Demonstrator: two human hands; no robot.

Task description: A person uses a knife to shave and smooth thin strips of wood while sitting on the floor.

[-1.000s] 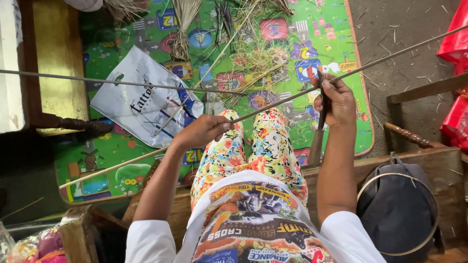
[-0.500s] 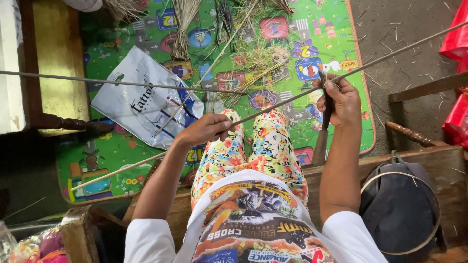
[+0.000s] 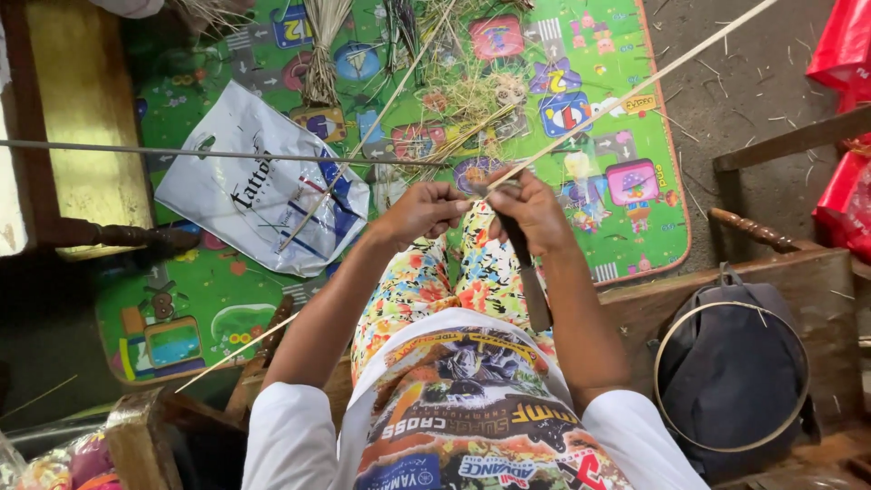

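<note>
— Orientation of the cane strip (image 3: 626,95)?

— Long axis diagonal: from the hands it rises toward the play mat's (image 3: 209,299) far right corner and beyond.

— Position relative to hands?

— Near end sits between them. Left hand (image 3: 422,210) pinches it; right hand (image 3: 535,213) is closed on a dark knife (image 3: 526,272), blade apparently at the strip, though blurred.

— Change from earlier?

— The hands, formerly well apart, have come together above the lap.
</note>
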